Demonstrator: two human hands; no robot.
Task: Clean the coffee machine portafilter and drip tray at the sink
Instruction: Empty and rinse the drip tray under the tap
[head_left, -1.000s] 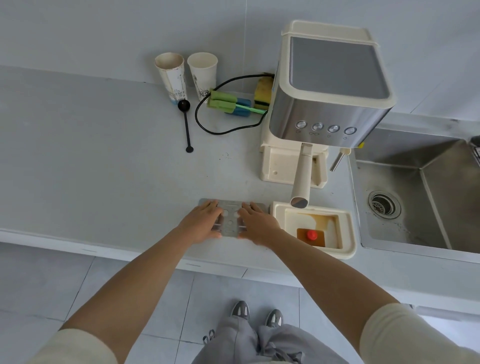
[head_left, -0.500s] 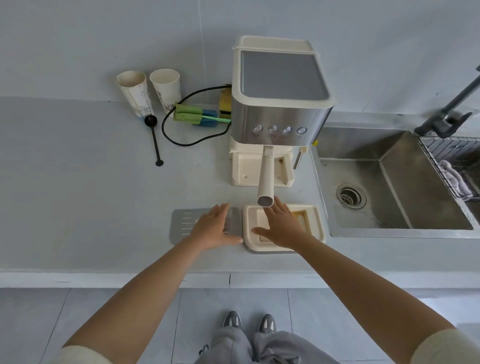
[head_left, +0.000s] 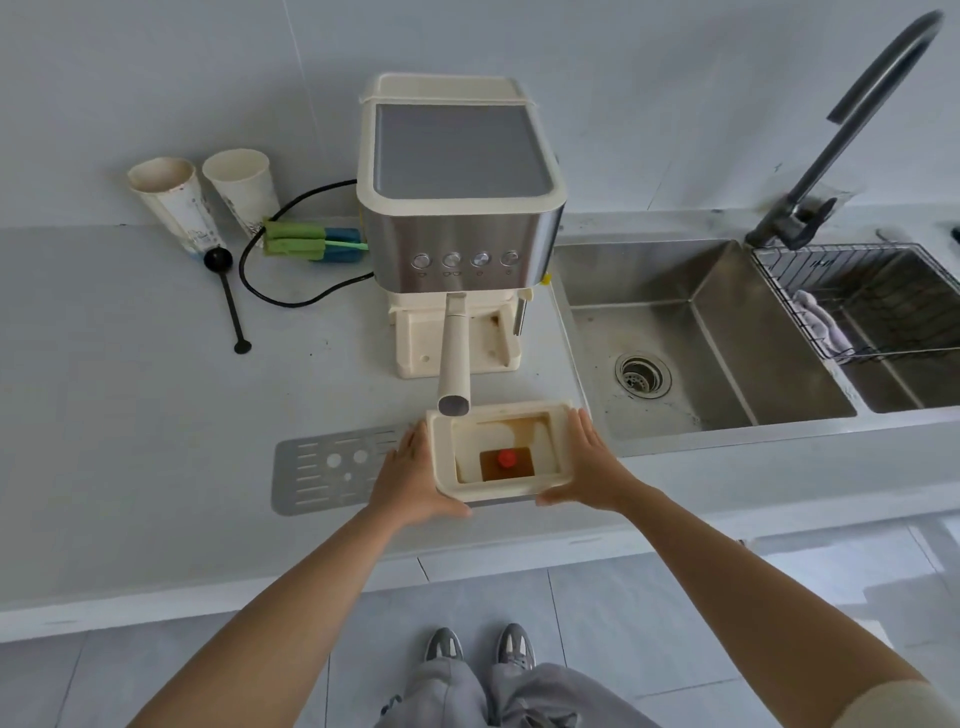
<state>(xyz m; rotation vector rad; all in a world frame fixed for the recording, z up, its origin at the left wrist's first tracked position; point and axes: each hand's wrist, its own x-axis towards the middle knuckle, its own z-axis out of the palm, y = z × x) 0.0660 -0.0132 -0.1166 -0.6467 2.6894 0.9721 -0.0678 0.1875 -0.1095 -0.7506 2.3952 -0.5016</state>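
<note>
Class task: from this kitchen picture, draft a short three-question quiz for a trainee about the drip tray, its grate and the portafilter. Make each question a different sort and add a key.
1. Fill in: the drip tray sits between ___ hands.
2. Where does the metal grate lie? A on top of the tray; B flat on the counter, left of the tray; C under the tray.
3. True or false: the portafilter is fitted in the coffee machine.
Key: 1 both, the left hand and the right hand, one at each side. 2 B. 3 true.
</note>
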